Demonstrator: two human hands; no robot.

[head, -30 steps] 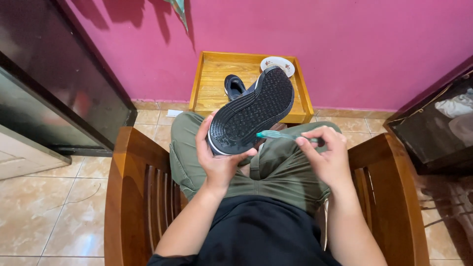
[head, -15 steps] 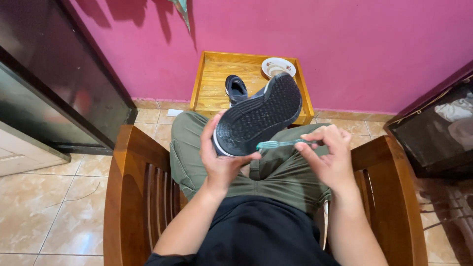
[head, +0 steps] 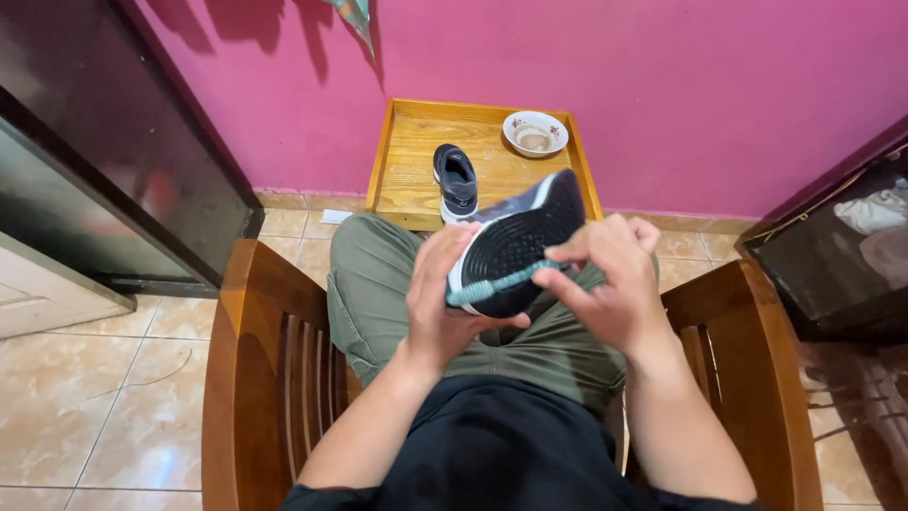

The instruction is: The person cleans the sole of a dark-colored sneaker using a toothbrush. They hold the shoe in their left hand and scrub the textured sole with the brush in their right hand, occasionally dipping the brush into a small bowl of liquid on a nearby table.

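Here the left hand is closed around a dark shoe, sole turned up, held over the lap. The right hand, just beside it, pinches a teal toothbrush against the sole. Beyond both hands, a second shoe and a bowl sit on the desk.

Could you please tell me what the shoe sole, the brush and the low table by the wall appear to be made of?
The shoe sole looks like matte black rubber, given its fine moulded tread. The brush, held against it by the right hand, appears to be teal plastic; its bristles are too small to judge. The low table looks like varnished wood, with visible grain and a warm sheen.
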